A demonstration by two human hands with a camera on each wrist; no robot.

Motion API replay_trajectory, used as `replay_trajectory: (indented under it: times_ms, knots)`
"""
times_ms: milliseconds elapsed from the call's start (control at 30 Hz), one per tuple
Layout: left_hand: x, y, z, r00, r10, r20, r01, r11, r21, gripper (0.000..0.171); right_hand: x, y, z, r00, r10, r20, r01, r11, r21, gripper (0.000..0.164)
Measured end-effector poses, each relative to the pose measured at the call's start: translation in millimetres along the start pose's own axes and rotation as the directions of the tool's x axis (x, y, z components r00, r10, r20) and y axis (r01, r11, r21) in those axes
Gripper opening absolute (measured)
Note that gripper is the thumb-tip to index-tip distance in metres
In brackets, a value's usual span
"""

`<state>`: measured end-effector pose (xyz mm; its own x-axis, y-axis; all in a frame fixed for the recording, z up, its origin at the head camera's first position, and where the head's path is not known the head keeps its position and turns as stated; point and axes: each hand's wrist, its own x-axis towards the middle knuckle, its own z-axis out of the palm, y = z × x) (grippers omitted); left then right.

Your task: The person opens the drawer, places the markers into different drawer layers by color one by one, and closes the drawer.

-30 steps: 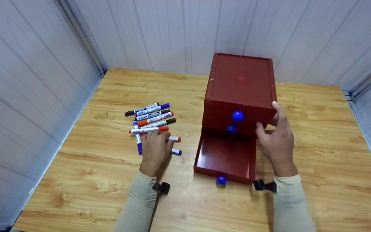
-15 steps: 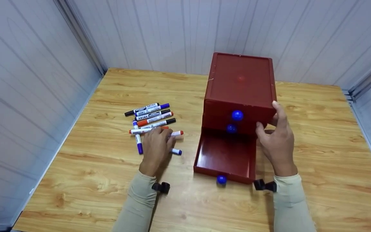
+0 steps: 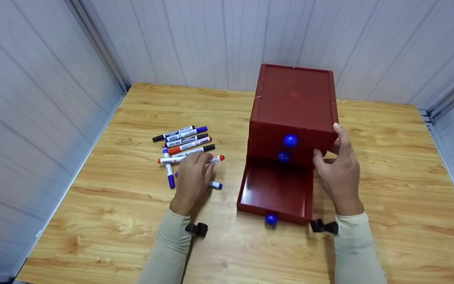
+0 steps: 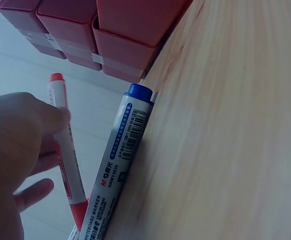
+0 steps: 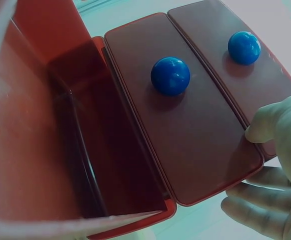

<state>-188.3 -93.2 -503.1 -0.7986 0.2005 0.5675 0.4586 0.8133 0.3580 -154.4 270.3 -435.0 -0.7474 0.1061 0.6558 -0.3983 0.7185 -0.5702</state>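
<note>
Left hand: thumb and fingers pinch a slim white-barrelled marker with red ends. Its red tip points away from the palm, toward the cabinet side; the other end slants down behind a white whiteboard marker with a blue cap, which lies just beside the pinch, on the near side. Fingers mask most of the held barrel in the head view, so whether it is clear of the pale wood-grain table is hard to say.

Left of this grip, near it: a white marker with purple ends, lying crosswise. Just beyond the knuckles: a white marker with a black cap, then a white marker with an orange-red end, more black and blue ones farther off.

Right hand: grips the front corner of a dark red plastic drawer cabinet, thumb on the front face, fingers round the side. Left of the thumb, two round glossy blue knobs, one above the other. Below and left of this grip, the dark red bottom drawer stands extended, its own round blue knob at the near edge, between the two forearms.
</note>
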Motion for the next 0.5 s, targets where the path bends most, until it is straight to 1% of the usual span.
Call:
replay_trajectory:
  times_ms: [233, 500]
  knots:
    - [0.5, 1.1, 0.1, 0.998, 0.040, -0.045, -0.041, 0.999, -0.020, 0.023, -0.3, 0.2, 0.6, 1.000, 0.004, -0.006, -0.004, 1.000, 0.011, 0.073]
    - [1.5, 3.2, -2.3, 0.990, 0.095, -0.099, -0.099, 0.994, -0.035, 0.017, -0.1, 1.2, 0.3, 1.000, 0.001, -0.002, -0.001, 1.000, 0.006, 0.073]
